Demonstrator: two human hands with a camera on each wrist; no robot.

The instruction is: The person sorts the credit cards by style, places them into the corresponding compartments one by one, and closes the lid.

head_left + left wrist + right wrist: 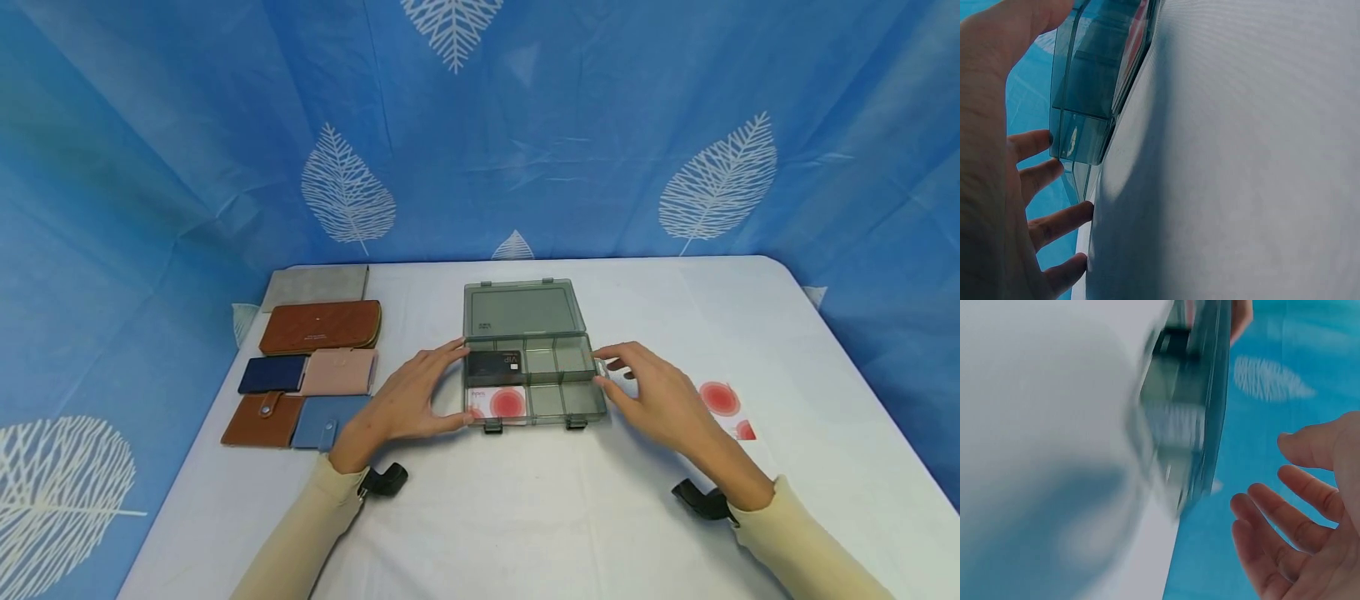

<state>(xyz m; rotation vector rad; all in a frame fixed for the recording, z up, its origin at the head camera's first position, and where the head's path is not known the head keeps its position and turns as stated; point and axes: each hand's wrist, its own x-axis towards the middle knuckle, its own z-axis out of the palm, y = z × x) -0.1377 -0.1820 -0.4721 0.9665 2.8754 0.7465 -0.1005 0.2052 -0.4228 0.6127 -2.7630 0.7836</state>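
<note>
An open grey see-through compartment box point(558, 398) point(1085, 106) point(1191, 412) sits mid-table, its lid point(522, 308) lying back flat. A black VIP card point(495, 362) fills its back left compartment, and a white card with a red circle point(498, 403) lies in the front left one. My left hand point(431, 392) point(997, 187) spreads against the box's left side, thumb at the front corner and fingers by the back corner. My right hand point(641, 387) point(1297, 531) hovers at the box's right side with relaxed fingers, slightly apart from it. Neither hand holds anything.
Several wallets lie at the left: grey point(315, 285), large brown point(321, 327), navy point(273, 374), pink point(339, 372), small brown point(262, 419), blue point(326, 419). White cards with red circles point(723, 404) lie right of the box, partly behind my right hand. A blue leaf-print cloth point(525, 125) backs the table.
</note>
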